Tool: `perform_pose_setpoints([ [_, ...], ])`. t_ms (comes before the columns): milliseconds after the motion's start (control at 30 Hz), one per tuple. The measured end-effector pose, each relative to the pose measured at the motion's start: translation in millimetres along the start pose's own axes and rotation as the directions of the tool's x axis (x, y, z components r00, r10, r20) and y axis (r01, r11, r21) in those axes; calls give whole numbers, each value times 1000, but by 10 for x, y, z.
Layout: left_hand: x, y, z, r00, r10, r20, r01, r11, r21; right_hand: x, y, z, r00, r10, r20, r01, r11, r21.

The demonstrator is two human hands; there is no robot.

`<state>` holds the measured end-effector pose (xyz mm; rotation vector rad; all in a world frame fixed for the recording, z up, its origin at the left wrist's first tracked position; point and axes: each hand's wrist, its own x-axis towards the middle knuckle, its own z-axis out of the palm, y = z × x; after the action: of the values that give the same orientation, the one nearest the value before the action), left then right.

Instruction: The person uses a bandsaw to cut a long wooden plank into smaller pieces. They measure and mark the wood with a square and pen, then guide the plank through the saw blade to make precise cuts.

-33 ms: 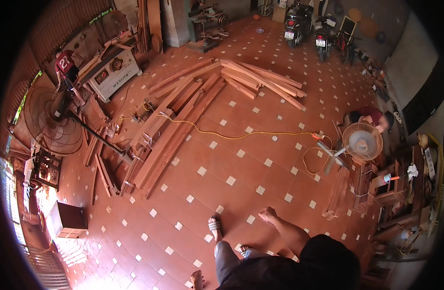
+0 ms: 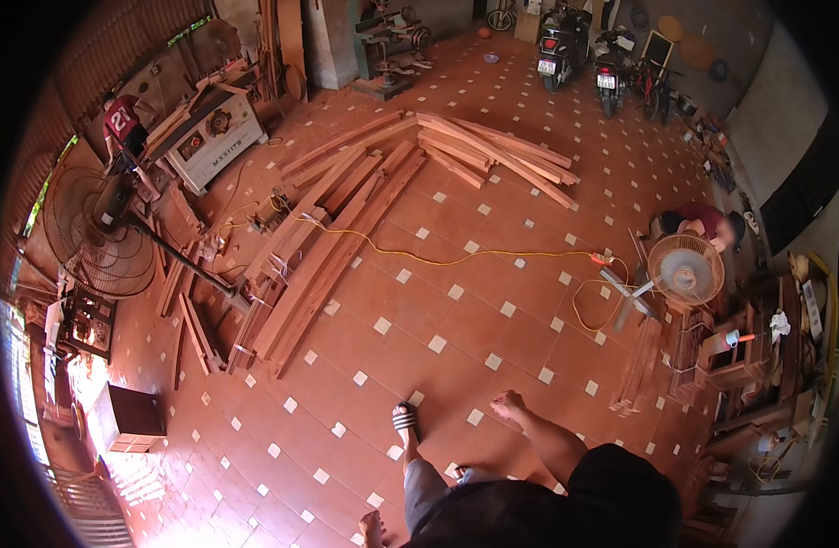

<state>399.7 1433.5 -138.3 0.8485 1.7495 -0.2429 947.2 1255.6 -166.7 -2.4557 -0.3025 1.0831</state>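
My right hand point(image 2: 508, 405) hangs over the tiled floor point(image 2: 474, 320) in front of me, its fingers curled in and nothing visible in them. Low in the picture, beside my leg, my left hand point(image 2: 372, 524) also has its fingers bent closed, with no object showing. Neither hand touches anything. Between them, my foot in a striped slide sandal point(image 2: 404, 420) is on the floor; the other sandal is mostly hidden by my clothes. Nearest ahead to the left lie long reddish wooden beams point(image 2: 337, 256) in a pile.
More beams point(image 2: 492, 151) fan out farther off. A yellow cord point(image 2: 437, 261) crosses the floor toward a standing fan point(image 2: 684, 270), with a crouching person point(image 2: 702, 221) behind it. Another fan point(image 2: 104, 215), a woodworking machine point(image 2: 214, 142) and a standing person point(image 2: 122, 123) are left. Motorbikes point(image 2: 565, 46) stand far back.
My sandalled front foot has shifted slightly forward, and the other sandal is more covered. Both hands stay in nearly the same places, still closed.
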Motion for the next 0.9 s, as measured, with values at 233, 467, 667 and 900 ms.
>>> perform_pose_setpoints([
  [233, 575, 2028, 59, 998, -63, -5, 63, 989, 134, 486, 98, -630, 993, 119, -1, -119, 989, 85],
  [467, 1470, 5139, 358, 890, 455, 34, -450, 862, 233, 993, 196, -886, 917, 242, 316, -395, 652, 647],
  [667, 1079, 7554, 1878, 811, 574, 114, -584, 785, 206, 2330, 276, -1534, 854, 407, 324, -520, 696, 495],
  [900, 599, 8671, 3780, 898, 301, 321, -435, 722, 539, 4062, -815, -4185, 946, 267, -183, -195, 921, 337],
])
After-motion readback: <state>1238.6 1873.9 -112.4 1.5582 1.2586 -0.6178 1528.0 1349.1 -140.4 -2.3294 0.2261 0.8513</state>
